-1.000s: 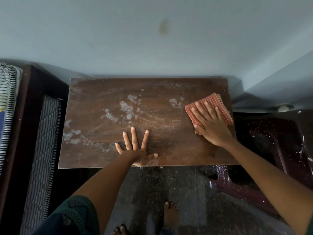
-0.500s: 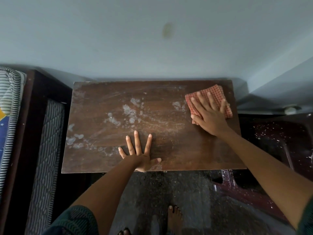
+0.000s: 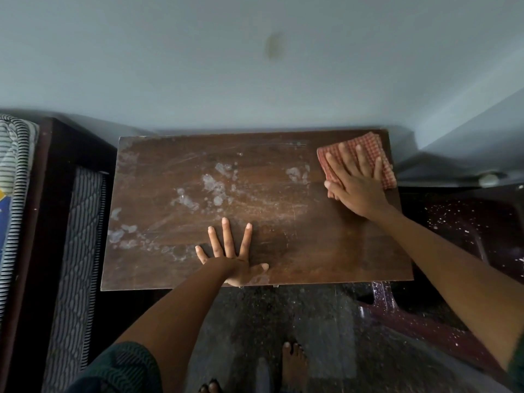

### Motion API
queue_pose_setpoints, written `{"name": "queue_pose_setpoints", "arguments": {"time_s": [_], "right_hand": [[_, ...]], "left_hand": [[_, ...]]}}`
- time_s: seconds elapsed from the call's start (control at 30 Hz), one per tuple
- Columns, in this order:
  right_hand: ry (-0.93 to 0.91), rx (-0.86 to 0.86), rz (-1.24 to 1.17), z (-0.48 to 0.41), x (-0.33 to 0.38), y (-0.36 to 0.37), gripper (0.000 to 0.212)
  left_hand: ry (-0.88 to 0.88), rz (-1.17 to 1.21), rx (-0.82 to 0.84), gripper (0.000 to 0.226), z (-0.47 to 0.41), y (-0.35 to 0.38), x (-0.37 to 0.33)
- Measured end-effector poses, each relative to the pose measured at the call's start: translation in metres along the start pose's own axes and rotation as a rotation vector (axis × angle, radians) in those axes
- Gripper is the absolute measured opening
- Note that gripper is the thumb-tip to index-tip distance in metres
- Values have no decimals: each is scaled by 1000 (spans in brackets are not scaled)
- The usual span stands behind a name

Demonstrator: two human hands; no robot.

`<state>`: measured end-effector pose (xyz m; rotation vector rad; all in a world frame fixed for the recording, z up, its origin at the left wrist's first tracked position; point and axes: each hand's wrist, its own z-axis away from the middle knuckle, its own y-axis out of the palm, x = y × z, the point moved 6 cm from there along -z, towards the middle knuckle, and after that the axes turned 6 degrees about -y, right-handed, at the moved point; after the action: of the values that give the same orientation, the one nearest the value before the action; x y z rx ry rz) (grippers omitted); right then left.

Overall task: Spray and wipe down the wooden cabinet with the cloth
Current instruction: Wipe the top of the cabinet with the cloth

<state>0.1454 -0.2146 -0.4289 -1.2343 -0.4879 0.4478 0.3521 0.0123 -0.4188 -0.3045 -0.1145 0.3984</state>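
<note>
On cabinet top (image 3: 283,222) | right hand (image 3: 354,185) flat, fingers straight, hiding much of cloth (image 3: 370,144) | left hand (image 3: 232,259) spread flat

Dark green patterned sleeve (image 3: 122,367), bare feet (image 3: 293,364)

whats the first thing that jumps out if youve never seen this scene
The right hand pressing flat on a red checked cloth at the far right corner of the wooden cabinet top. Next, whitish smears across its left and middle, with the left hand spread at the near edge.
</note>
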Motion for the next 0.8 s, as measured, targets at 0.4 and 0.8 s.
{"name": "queue_pose_setpoints", "arguments": {"time_s": [0.4,0.8], "right_hand": [[236,-46,-139,-49,-7,-14,62],[429,-30,-197,-44,-45,-19,58]], "left_hand": [[-19,-19,19,91,-1,1,1],[-19,-12,25,90,-1,0,-1]]}}
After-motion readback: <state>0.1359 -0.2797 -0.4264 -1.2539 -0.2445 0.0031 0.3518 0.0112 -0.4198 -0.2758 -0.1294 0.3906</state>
